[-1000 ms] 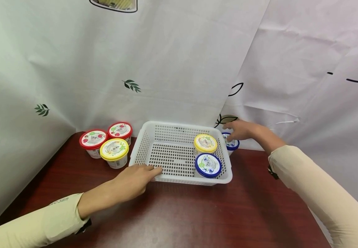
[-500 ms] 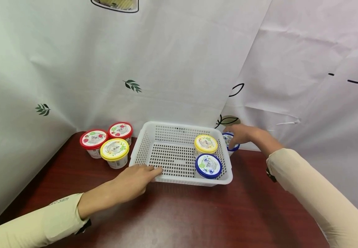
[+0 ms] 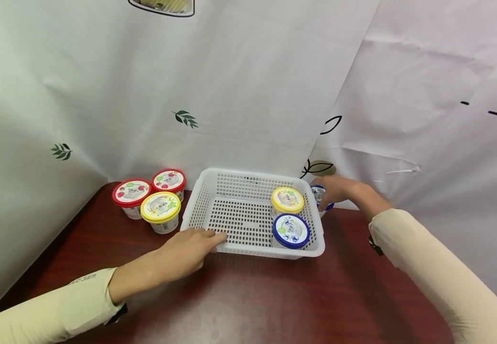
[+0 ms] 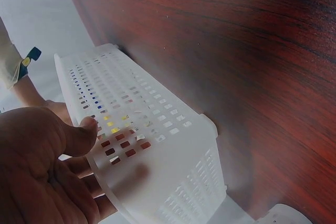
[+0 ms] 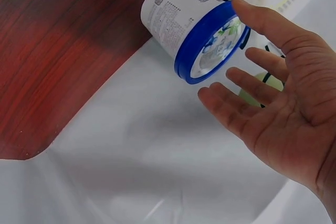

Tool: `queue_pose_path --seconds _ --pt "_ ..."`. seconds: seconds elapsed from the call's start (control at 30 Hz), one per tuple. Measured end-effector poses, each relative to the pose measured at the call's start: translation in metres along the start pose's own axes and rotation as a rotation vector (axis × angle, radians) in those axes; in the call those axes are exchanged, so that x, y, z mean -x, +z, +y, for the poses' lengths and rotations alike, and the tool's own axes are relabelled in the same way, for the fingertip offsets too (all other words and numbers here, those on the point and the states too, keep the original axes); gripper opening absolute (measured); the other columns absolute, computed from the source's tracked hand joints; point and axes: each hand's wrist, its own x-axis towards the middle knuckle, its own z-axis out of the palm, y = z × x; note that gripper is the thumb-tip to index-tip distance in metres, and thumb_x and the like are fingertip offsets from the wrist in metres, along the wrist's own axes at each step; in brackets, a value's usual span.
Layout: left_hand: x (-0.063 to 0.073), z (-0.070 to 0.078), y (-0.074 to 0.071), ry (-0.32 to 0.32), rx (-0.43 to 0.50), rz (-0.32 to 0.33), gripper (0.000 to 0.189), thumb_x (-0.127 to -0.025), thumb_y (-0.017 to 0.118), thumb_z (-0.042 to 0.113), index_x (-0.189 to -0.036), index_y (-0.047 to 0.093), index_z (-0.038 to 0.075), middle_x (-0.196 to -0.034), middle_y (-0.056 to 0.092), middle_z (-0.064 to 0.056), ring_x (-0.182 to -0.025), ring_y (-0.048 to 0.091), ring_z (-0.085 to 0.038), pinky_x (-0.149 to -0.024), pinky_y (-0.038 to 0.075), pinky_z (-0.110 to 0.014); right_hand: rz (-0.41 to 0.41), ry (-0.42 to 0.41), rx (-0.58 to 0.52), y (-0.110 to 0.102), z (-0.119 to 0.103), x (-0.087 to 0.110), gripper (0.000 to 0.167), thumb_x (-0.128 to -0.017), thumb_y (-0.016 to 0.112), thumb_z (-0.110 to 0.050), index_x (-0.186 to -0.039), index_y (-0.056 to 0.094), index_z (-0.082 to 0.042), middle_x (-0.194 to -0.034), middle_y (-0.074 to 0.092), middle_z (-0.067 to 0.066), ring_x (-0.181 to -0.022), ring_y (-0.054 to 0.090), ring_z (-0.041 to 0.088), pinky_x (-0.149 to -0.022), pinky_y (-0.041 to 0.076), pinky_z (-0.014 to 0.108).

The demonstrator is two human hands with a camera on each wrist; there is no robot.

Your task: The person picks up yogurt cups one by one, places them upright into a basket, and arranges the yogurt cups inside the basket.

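Observation:
My left hand [image 3: 190, 248] grips the near-left rim of a white perforated plastic basket [image 3: 254, 249]; in the left wrist view, the thumb [image 4: 83, 136] lies outside the wall and the fingers pass behind the rim. Beyond the basket's right end, my right hand [image 3: 336, 188] is over a blue-lidded tub [image 5: 181, 30] standing on the table. The right wrist view shows its fingers spread about the lid, the thumb [image 5: 252, 14] at the rim; whether it touches cannot be told. Inside the basket, at its right end, are a yellow-lidded tub [image 3: 287, 199] and another blue-lidded tub [image 3: 291, 231].
Left of the basket stand two red-lidded tubs [image 3: 131, 191] and a yellow-lidded tub [image 3: 160, 208], close together. A white printed cloth [image 3: 248, 95] hangs behind the dark red wooden table [image 3: 248, 296].
My right hand has lowered slightly and come closer over the blue-lidded tub beside the basket. The left hand keeps its hold on the basket rim.

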Motion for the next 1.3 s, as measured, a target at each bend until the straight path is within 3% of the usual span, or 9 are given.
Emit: queue_pose_path --seconds 0.67,1.3 --pt "0.0 0.001 0.002 0.005 0.0 -0.004 0.029 -0.097 0.081 0.003 -0.113 0.063 0.018 -0.09 0.07 0.0 -0.077 0.069 -0.024 -0.067 0.054 -0.037 0.017 0.023 -0.018 0.008 0.01 -0.006 0.088 -0.083 0.097 -0.023 -0.159 0.059 -0.002 -0.147 0.07 0.026 -0.131 0.068 0.046 -0.114 0.055 0.067" --pt "0.0 0.0 0.001 0.006 -0.01 0.015 0.027 -0.098 0.08 0.004 -0.109 0.061 0.019 -0.088 0.07 0.001 -0.075 0.07 -0.026 -0.064 0.053 -0.037 0.01 -0.021 -0.004 0.006 0.012 -0.009 0.089 -0.082 0.096 -0.03 -0.158 0.06 -0.004 -0.142 0.072 0.025 -0.122 0.072 0.041 -0.108 0.06 0.064"
